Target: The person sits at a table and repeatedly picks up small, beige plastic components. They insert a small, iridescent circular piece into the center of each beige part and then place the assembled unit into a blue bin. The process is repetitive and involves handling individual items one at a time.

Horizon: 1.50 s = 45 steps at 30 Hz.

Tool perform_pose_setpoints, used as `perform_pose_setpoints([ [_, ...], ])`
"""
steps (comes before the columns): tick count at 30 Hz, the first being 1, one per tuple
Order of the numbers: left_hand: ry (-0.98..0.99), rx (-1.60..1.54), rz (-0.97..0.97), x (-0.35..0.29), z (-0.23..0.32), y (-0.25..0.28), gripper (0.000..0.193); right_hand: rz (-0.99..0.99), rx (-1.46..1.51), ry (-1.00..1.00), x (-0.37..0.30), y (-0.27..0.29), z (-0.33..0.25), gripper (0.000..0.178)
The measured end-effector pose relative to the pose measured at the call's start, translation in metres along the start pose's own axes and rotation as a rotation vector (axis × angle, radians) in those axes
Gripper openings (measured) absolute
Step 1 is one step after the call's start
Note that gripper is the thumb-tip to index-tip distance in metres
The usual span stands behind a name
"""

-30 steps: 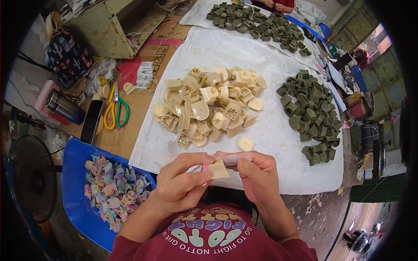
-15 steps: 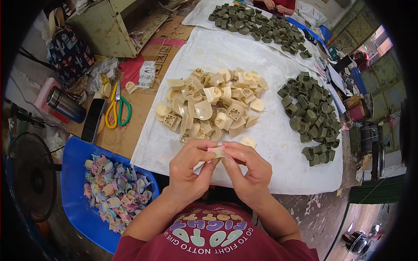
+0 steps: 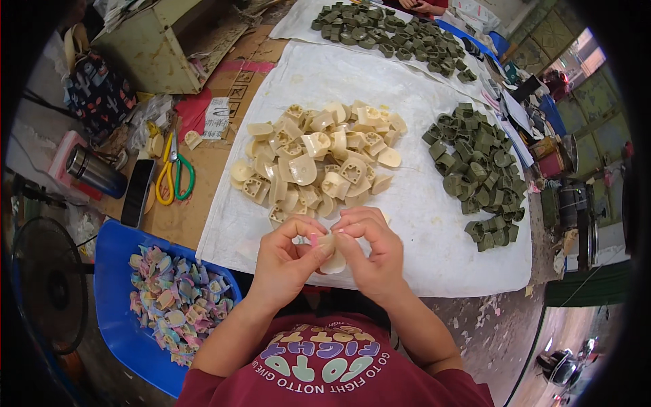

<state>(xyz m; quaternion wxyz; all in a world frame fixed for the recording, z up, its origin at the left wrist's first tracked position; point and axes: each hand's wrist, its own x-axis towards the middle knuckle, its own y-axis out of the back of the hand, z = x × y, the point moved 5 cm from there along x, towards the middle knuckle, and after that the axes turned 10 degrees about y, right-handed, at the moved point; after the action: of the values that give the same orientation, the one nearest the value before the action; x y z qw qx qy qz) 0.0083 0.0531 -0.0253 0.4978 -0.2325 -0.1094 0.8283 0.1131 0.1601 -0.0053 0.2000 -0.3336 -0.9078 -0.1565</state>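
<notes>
Both hands meet near the table's front edge around a cream moulded plastic piece (image 3: 333,263), whose rounded flat end points down toward me. My left hand (image 3: 285,259) pinches it between thumb and fingers from the left. From the right, the thumb and fingers of my right hand (image 3: 374,252) close on its upper part. Fingers cover much of the piece, and a small pink patch shows at the left fingertips. Just beyond my hands lies a heap of similar cream plastic pieces (image 3: 302,169), some with hollow, ribbed undersides showing.
Dark green moulded pieces (image 3: 478,166) lie heaped on the white cloth (image 3: 420,264) at right, with more at the back. A blue tub (image 3: 112,298) of multicoloured pieces stands lower left. Scissors (image 3: 175,169), a phone (image 3: 137,193) and a steel flask (image 3: 95,171) are left. Another person's hands (image 3: 422,7) show far back.
The piece has turned from lying crosswise to having its rounded end down toward me. My right hand has shifted slightly left. The whole view has moved a little.
</notes>
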Motion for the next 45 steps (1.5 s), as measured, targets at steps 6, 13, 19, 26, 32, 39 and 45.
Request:
perform_pose_setpoints([
  [6,-0.444,0.621,0.296,-0.009,0.020,0.000,0.024,-0.103,-0.144,0.134,0.013,-0.002,-0.002,0.009],
  [13,0.327,-0.552,-0.093,0.003,-0.018,-0.008,0.052,-0.080,-0.525,0.565,0.003,-0.002,-0.033,0.017],
  [19,0.123,-0.487,-0.028,-0.006,0.010,-0.021,0.054,0.044,0.558,-0.286,-0.009,-0.032,0.001,0.035],
  [26,-0.094,-0.078,0.077,-0.009,0.014,-0.022,0.059,-0.095,0.584,-0.353,0.002,-0.037,-0.008,0.038],
  [32,-0.065,-0.232,0.192,0.001,0.012,-0.013,0.063,-0.182,0.179,-0.012,0.011,-0.036,-0.009,0.043],
  [39,0.016,-0.082,-0.155,-0.002,0.012,-0.014,0.078,-0.271,0.234,-0.196,0.007,-0.024,0.000,0.049],
  [45,0.010,-0.364,-0.275,-0.011,0.017,-0.027,0.092,-0.293,0.587,-0.080,0.009,-0.015,-0.014,0.042],
])
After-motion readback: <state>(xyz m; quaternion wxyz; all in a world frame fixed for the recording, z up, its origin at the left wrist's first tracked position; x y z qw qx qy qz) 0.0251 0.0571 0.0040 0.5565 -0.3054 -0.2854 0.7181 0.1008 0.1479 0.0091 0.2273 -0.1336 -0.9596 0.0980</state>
